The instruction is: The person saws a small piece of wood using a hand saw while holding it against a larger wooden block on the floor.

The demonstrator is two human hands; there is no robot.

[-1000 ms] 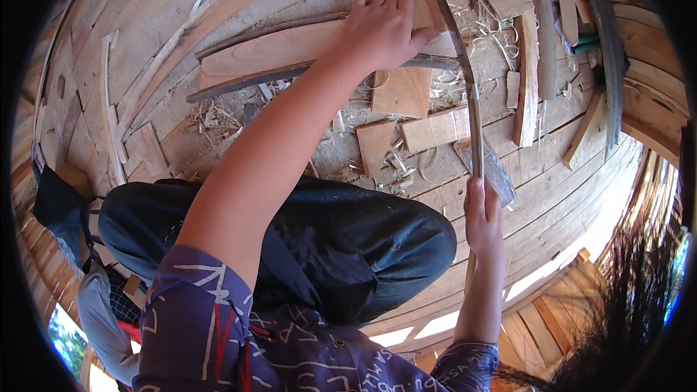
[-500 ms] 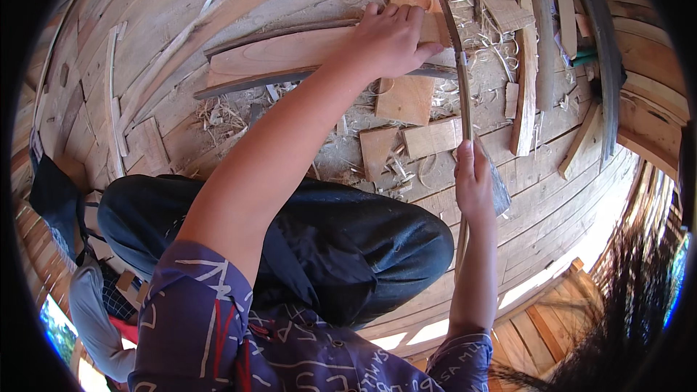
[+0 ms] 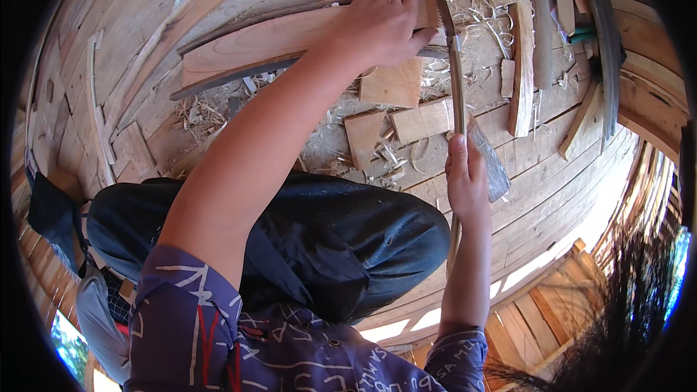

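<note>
Basically: left hand (image 3: 387, 23) on the long board (image 3: 254, 41), right hand (image 3: 465, 167) on the long-handled knife (image 3: 457, 87)

Board lies at upper centre of frame, slightly angled, dark strips along both long sides. Left hand is closed over its right end, fingers curled over the far side, thumb toward the near side. Reads as a hold-down: arm reaches across so the end by the blade can't shift. Can't tell if the small wood face (image 3: 427, 11) beside the fingers is part of the board or a separate piece.

Right hand is wrapped around the knife handle; the handle's tail runs back by the forearm, probably for leverage. Dark curved blade (image 3: 441, 1) stands just right of the wood end, clear of the left fingers. Contact with the wood: can't tell.

Flat wood block (image 3: 392, 85) sits under the board's right end, likely as a prop to lift it off the plank floor (image 3: 537, 196).

Two loose offcuts, one pale (image 3: 421, 121) and one browner (image 3: 365, 138), lie at centre. Grey wood piece (image 3: 490, 163) lies just beside the right hand. Shavings (image 3: 200, 117) at centre left, strips (image 3: 521, 65) at upper right.
</note>
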